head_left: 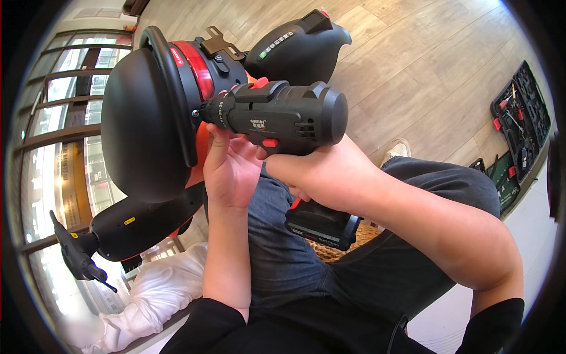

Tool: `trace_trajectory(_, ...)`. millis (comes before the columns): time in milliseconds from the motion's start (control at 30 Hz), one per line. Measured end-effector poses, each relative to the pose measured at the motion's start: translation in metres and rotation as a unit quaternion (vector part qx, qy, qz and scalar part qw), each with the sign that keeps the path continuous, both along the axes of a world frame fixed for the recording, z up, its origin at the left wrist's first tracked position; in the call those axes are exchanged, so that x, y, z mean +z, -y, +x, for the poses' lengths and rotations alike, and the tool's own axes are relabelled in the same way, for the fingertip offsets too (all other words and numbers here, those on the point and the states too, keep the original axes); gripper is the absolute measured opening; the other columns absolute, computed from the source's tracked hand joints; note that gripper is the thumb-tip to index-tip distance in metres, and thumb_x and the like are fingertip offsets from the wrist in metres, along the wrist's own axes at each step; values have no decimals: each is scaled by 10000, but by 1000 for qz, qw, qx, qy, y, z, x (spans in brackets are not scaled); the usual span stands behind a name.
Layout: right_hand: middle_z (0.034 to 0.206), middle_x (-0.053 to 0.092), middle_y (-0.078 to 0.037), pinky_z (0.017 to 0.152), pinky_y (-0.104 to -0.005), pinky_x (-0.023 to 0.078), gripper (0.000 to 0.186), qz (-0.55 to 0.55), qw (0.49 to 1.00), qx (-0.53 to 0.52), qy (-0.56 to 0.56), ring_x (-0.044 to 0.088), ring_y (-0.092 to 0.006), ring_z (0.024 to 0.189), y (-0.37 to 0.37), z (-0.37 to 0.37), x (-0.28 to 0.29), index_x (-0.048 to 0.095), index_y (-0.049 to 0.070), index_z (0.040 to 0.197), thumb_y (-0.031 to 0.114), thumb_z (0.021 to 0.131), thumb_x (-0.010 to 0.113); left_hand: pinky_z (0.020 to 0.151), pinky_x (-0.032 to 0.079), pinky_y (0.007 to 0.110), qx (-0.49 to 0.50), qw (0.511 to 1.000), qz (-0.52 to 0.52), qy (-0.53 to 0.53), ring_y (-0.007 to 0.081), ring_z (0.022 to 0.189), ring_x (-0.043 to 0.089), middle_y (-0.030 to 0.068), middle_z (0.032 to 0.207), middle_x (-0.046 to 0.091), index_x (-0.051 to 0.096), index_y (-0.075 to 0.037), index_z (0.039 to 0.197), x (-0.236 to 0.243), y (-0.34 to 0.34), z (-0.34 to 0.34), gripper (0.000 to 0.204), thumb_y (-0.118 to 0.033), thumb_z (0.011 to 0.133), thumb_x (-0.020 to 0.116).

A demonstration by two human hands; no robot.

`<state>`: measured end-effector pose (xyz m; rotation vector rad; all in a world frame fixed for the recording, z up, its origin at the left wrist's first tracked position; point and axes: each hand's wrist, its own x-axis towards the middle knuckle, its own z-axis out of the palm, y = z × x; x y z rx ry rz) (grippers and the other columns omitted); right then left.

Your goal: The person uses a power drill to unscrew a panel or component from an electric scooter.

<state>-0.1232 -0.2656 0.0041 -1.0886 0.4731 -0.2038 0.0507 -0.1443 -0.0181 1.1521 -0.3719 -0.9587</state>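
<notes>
A black cordless drill (277, 115) lies level across the middle, its chuck end pointing left. My right hand (321, 171) is closed round its grip, with the battery pack (323, 224) below the fist. My left hand (233, 171) holds the drill's front from below, palm up and thumb against the chuck; most of its fingers are hidden behind the tool. At the drill's nose a small silver screw head (196, 113) shows beside the black tube bar (171, 88) of a scooter-like vehicle. This carries a rounded black box or backrest (138, 124) and a red tail light (197, 68).
A brown metal bracket (223, 44) sticks out by the tail light, near a black fender-like shell (300, 50). An open tool case (522, 118) lies on the wooden floor (413, 76) at right. A person in a white top (165, 283) is at lower left, near the black handlebar (82, 259).
</notes>
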Motion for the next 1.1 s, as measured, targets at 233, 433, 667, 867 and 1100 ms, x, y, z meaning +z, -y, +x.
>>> trace_trajectory(233,937,726,-134,795,-360,548,330,-32,999,-12,13,687,-202,855,0,1,-2,684,32,1165,142,854,704,1050,438,456,-8,1000,-19,-19,245,1322,533,28,1477,561,479,-204,1524,3,1,-4,661,-497,963,670)
trace_trajectory(433,930,723,-145,805,-361,552,343,-76,997,-15,17,701,-233,867,8,2,-4,672,23,1151,101,818,710,1154,387,495,-38,993,-80,-77,287,1348,531,84,1446,600,533,-93,1453,1,1,-1,554,-444,1029,594)
trace_trajectory(667,963,730,-166,833,-382,570,357,-193,977,-31,80,722,-297,922,16,3,-16,663,17,1137,104,799,741,1079,466,510,-21,999,-31,-3,238,1392,497,-30,1621,416,432,-225,1555,5,7,-6,684,-449,959,680)
trace_trajectory(867,889,730,-162,791,-390,580,282,-258,953,-75,138,729,-320,852,13,8,-36,678,17,1036,139,801,774,1114,443,521,-65,996,-62,14,235,1448,450,-32,1653,367,403,-209,1576,9,9,-9,662,-395,990,648)
trace_trajectory(1100,851,718,-195,755,-417,583,232,-398,907,-48,125,712,-393,851,19,13,-42,682,8,939,164,797,779,1169,378,505,-57,995,-80,-9,242,1473,423,13,1677,330,355,-135,1601,4,4,-7,659,-295,1020,622)
